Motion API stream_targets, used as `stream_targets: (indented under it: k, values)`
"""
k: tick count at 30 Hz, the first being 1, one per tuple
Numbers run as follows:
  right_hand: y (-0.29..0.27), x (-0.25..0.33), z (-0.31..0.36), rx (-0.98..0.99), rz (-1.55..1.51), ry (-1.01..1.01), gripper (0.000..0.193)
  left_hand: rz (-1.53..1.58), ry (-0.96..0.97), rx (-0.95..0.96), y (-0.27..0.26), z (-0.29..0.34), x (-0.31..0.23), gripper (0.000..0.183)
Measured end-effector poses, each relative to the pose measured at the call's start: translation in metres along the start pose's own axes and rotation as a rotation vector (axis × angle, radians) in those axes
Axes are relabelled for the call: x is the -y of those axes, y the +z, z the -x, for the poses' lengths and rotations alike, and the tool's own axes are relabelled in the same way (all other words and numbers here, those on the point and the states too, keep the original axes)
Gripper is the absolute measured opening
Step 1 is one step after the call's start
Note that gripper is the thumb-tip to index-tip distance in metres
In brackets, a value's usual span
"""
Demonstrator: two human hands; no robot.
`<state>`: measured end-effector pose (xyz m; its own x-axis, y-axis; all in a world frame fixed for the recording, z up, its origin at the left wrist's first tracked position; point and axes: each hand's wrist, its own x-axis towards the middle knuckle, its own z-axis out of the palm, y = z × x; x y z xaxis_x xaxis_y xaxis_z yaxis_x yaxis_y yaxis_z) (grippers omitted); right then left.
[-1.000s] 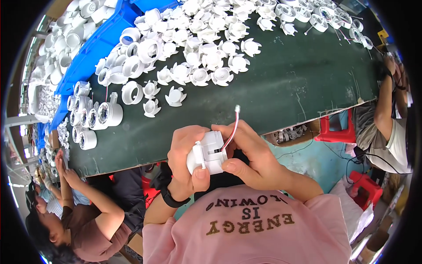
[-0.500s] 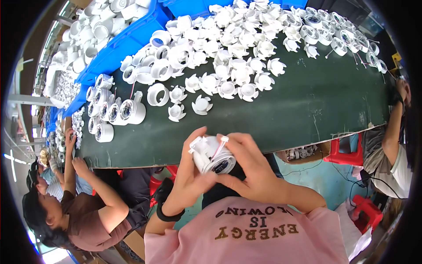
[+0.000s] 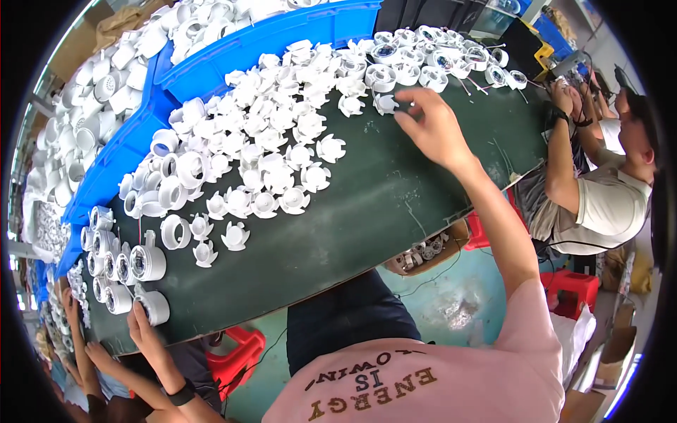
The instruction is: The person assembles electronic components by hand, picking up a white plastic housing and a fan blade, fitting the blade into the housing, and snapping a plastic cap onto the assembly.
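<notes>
At the table's left end, my left hand has its fingers closed against the side of a round white fan housing. That housing stands beside a cluster of similar white housings with dark round centres. My right hand is stretched out to the far right over the table. Its thumb and fingers are apart and nothing shows between them. Just beyond its fingertips lies a white bladed impeller, close to several white rings with wires.
A heap of white impellers and rings spreads over the green tabletop. Blue bins holding white parts line the far side. Co-workers sit at both ends. A cardboard box and red stools stand below the edge.
My hands have parted from in front of my chest. The left carried the white fan housing to the cluster at left; the right reached out far right. The view has turned right.
</notes>
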<state>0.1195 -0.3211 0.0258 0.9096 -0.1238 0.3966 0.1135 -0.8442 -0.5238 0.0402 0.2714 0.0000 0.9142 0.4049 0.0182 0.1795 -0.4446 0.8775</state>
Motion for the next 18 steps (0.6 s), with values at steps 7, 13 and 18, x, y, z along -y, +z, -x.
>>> stream_targets:
  k: [7,13,18]
  values:
    - [0.044,-0.026,-0.073,-0.104,0.330,-0.158,0.046,-0.355,0.341,-0.386,-0.008,-0.009,-0.005,0.042]
    - [0.046,-0.032,-0.077,0.073,0.586,-0.180,0.047,-0.408,0.703,-0.003,0.087,0.049,-0.103,0.042]
    - [0.016,-0.025,-0.018,0.070,0.344,-0.126,0.043,-0.224,0.675,0.397,0.129,0.077,-0.144,0.035]
